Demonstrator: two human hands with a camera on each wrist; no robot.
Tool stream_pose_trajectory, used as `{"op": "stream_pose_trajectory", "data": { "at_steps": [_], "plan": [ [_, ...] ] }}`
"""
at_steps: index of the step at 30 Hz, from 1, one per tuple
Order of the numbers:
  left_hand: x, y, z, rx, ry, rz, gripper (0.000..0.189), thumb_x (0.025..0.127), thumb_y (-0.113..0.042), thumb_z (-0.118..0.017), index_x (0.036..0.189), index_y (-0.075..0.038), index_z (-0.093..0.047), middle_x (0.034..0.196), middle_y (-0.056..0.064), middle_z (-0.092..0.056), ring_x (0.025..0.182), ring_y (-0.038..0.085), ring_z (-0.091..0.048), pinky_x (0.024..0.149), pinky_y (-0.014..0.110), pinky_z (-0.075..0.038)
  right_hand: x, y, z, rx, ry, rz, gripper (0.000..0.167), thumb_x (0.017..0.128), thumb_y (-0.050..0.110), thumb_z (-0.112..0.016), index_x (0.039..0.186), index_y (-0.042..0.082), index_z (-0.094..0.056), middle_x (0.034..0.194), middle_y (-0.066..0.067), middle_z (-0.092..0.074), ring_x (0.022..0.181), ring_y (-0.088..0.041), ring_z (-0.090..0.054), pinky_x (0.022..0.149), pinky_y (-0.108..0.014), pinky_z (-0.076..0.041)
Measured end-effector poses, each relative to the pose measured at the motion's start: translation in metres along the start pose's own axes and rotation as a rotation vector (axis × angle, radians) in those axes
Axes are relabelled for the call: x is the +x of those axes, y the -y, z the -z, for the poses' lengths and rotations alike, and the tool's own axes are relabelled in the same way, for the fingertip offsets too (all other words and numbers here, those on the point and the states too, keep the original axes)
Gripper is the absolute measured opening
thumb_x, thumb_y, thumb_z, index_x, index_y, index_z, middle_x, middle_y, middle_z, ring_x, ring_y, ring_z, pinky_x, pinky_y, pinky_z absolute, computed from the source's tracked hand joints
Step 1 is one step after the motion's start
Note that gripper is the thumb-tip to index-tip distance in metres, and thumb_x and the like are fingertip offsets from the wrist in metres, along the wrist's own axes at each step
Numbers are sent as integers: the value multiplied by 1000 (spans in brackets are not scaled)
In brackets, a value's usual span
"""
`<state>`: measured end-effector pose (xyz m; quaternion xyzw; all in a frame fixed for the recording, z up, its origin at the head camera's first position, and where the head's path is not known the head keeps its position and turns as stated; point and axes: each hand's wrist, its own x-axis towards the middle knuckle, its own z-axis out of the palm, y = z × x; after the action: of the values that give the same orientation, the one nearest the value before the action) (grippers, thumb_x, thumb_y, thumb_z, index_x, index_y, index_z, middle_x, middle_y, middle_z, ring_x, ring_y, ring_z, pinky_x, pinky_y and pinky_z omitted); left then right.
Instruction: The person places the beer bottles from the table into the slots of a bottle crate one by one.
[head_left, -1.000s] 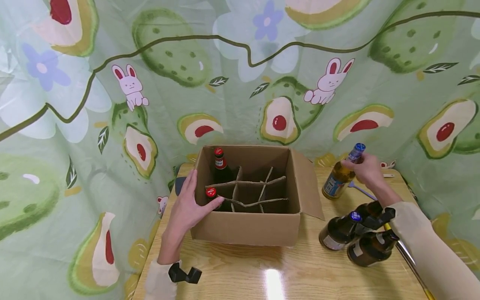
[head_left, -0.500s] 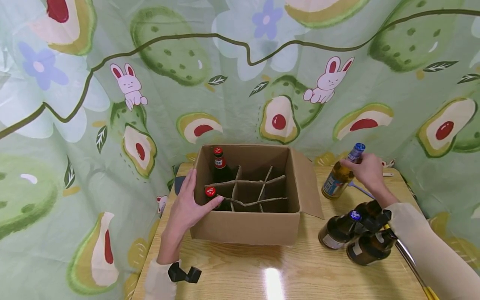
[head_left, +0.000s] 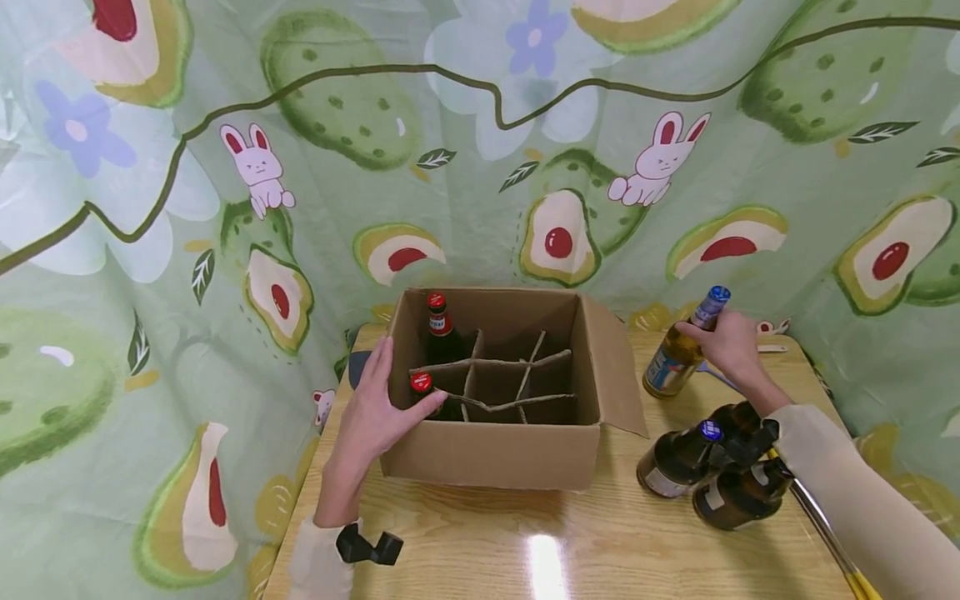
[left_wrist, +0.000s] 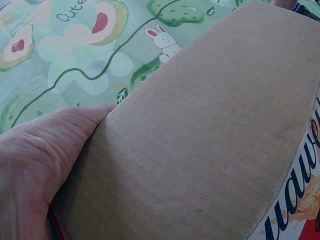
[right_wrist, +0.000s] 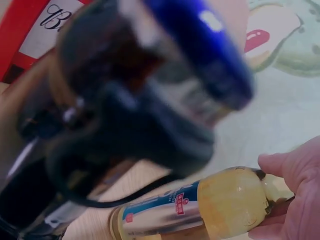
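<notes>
In the head view, my left hand [head_left: 373,414] lies spread over the front left corner of a cardboard box [head_left: 491,457]. Its fingers rest along the left wall and the thumb stretches over the front rim. Two bottles with red caps, a rear one [head_left: 442,327] and a front one [head_left: 422,383], stand in the box's left compartments. To the right of the box, my right hand [head_left: 731,343] grips the neck of a beer bottle [head_left: 670,360] with a blue cap and blue label. Its amber glass also shows in the right wrist view, where a blurred dark bottle covers much.
Dark brown bottles, one with a blue cap [head_left: 678,458] and another [head_left: 738,498] beside it, stand under my right forearm. A long metal rod with yellow parts [head_left: 817,508] lies along the table's right side. The box's right flap [head_left: 617,371] sticks outward. A patterned cloth [head_left: 480,208] hangs behind.
Hardly anything differs. My right hand keeps its grip on the beer bottle with only a slight shift, and my left hand stays on the box.
</notes>
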<state>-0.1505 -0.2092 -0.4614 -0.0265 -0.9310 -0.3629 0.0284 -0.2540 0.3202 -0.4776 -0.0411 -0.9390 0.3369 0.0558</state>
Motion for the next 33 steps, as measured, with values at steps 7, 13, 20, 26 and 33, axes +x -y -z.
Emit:
{"op": "stream_pose_trajectory", "data": {
  "at_steps": [7, 13, 20, 26, 33],
  "plan": [
    [2, -1, 0, 7, 1, -6, 123, 80, -76, -74, 170, -21, -10, 176, 5, -10, 159, 38, -20, 118, 68, -31, 2, -1, 0, -43, -54, 19, 44, 100, 38, -71, 90, -4, -61, 78, -17, -64, 66, -26, -65, 51, -28, -50],
    [2, -2, -1, 1, 4, -7, 123, 79, -77, -74, 170, -22, -11, 176, 4, -10, 159, 38, -20, 118, 68, -31, 1, -1, 4, -26, -83, 36, 45, 98, 38, -73, 89, -4, -63, 76, -16, -65, 61, -22, -61, 48, -29, -48],
    [3, -3, -1, 1, -1, -9, 123, 79, -78, -73, 170, -21, -12, 176, 2, -10, 159, 36, -20, 119, 66, -30, -2, 15, 26, -49, -167, 75, 49, 97, 39, -74, 77, -3, -62, 56, -4, -53, 46, -18, -48, 41, -30, -36],
    [2, -2, 0, 3, -6, -10, 123, 79, -77, -74, 170, -20, -13, 176, 5, -11, 159, 37, -20, 118, 67, -30, -5, 42, 58, -12, -228, 93, 49, 95, 41, -77, 82, -6, -68, 57, -4, -62, 43, -5, -51, 39, -25, -39],
    [0, -1, 1, 5, -3, 0, 124, 79, -78, -74, 170, -20, -12, 176, 5, -10, 158, 38, -21, 118, 68, -30, -11, 82, 102, 25, -292, 102, 50, 93, 42, -79, 93, -8, -73, 56, 18, -60, 42, 1, -51, 38, -24, -38]
  ]
}}
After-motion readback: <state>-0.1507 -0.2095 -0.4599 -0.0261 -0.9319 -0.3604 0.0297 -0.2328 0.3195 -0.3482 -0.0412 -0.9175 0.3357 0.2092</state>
